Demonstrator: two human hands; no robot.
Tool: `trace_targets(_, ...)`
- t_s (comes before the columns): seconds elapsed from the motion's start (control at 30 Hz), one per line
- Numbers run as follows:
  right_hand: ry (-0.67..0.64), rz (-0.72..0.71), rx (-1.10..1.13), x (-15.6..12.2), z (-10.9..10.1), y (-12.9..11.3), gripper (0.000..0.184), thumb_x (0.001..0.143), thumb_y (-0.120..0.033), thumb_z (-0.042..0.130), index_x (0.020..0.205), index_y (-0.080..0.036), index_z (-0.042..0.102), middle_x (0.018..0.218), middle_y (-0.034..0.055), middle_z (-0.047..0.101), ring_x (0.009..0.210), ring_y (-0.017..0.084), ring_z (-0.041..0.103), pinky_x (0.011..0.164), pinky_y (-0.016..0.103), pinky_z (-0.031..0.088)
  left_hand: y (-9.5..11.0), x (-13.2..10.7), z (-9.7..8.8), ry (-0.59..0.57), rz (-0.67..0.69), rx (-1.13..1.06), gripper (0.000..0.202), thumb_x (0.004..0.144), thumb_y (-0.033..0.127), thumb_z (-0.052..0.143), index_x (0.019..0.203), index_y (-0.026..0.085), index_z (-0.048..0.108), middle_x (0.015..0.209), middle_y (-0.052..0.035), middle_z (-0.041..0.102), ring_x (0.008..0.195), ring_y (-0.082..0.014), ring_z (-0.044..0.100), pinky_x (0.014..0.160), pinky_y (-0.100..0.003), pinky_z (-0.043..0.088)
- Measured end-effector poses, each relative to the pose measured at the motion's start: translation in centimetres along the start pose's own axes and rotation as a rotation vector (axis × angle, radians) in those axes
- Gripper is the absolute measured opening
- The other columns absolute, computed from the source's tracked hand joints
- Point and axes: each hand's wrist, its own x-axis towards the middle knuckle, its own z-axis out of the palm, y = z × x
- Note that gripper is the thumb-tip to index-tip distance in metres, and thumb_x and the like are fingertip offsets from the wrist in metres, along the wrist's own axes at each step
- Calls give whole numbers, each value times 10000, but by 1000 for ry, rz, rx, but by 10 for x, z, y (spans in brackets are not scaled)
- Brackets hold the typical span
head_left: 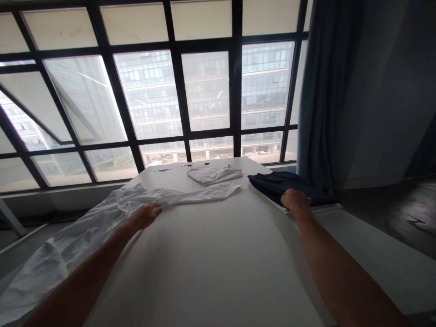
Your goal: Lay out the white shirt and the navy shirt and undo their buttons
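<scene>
- On the smooth white desk, the near and middle surface lies bare between the two forearms, giving broad room. The desk narrows toward the far edge under the dark-framed grid window.
- Along the left edge, a long, thin, crumpled white garment spills over the side, so that border is covered by cloth.
- The garment's long axis runs diagonally from the near left to the far middle. Its narrow flat end points right, toward a dark navy soft garment.
- The left hand rests on the white garment's inner edge, fingers pointing right. Whether its grip is spread or pinching the fabric cannot be told.
- The right hand lies palm down on the near end of the navy garment, at the desk's right edge. Its fingers are hidden behind the knuckles, so the grip cannot be told.
- The navy garment stretches roughly left to right, matte and loosely creased.
- A small folded white cloth sits near the far edge, just beyond the white garment's tip.
- A heavy blue-grey curtain hangs past the right side.
</scene>
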Motion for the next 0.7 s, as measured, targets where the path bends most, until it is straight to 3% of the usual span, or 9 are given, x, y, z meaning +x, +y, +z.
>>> trace_targets(0.1, 145, 38, 171, -4, -18, -17, 361, 881, -221, 437, 1103, -63, 674, 1100, 245, 660, 1048, 349, 610, 901, 472, 420, 45, -15, 17, 2, 93, -36, 506, 900, 517, 392, 1171, 192, 669, 1235, -100, 665, 1073, -299, 634, 917, -382, 481)
trace_targets(0.2, 302, -168, 523, -34, -47, -65, 397, 932, -303, 391, 1151, -71, 628, 1065, 200, 671, 1008, 295, 605, 886, 378, 444, 66, -24, 33, 33, 163, -62, 506, 911, 560, 387, 1098, 205, 695, 1166, -99, 693, 1040, -293, 649, 896, -358, 483)
trace_targets(0.27, 66, -476, 749, -68, -59, -100, 429, 938, -425, 420, 1133, -109, 635, 991, 138, 687, 906, 249, 616, 801, 326, 477, 69, -24, 38, 82, 147, -122, 540, 943, 557, 311, 1061, 193, 692, 1112, -108, 707, 1011, -289, 657, 883, -361, 485)
trace_targets(0.37, -660, -898, 860, -117, -60, -137, 502, 849, -544, 582, 1169, -160, 628, 1038, 84, 686, 878, 199, 634, 763, 290, 505, 68, -20, 42, 120, 103, -284, 618, 970, 568, 195, 1049, 184, 672, 1072, -108, 714, 993, -278, 661, 876, -365, 489)
trace_targets(0.43, -1005, -1025, 828, -132, -55, -144, 540, 799, -548, 656, 1195, -182, 626, 1109, 77, 679, 929, 192, 649, 802, 291, 512, 65, -20, 45, 128, 114, -396, 642, 967, 591, 171, 1119, 186, 645, 1118, -108, 703, 1046, -276, 646, 906, -371, 481)
trace_targets(0.47, -1067, -1033, 793, -132, -52, -143, 534, 798, -543, 662, 1195, -187, 630, 1112, 77, 684, 935, 194, 656, 809, 295, 514, 64, -21, 47, 131, 123, -440, 644, 965, 596, 170, 1158, 186, 628, 1140, -109, 696, 1070, -277, 636, 922, -378, 475)
trace_targets(0.53, -933, -946, 670, -121, -45, -134, 463, 836, -521, 630, 1148, -180, 659, 1054, 83, 708, 902, 207, 672, 796, 307, 517, 62, -25, 52, 116, 126, -480, 636, 959, 598, 192, 1219, 180, 595, 1160, -118, 686, 1086, -283, 627, 938, -392, 469)
trace_targets(0.63, -467, -657, 292, -94, -31, -117, 380, 856, -450, 620, 1073, -147, 695, 1031, 137, 714, 931, 279, 672, 811, 361, 508, 63, -27, 56, 80, 74, -404, 637, 910, 615, 355, 1311, 152, 532, 1222, -150, 648, 1127, -314, 601, 960, -412, 458)
trace_targets(0.7, -395, -538, 69, -82, -18, -110, 374, 840, -413, 636, 1080, -133, 704, 1104, 174, 696, 1007, 326, 655, 853, 396, 500, 67, -23, 57, 74, 69, -281, 714, 831, 618, 518, 1350, 128, 499, 1267, -181, 614, 1173, -356, 562, 979, -440, 444)
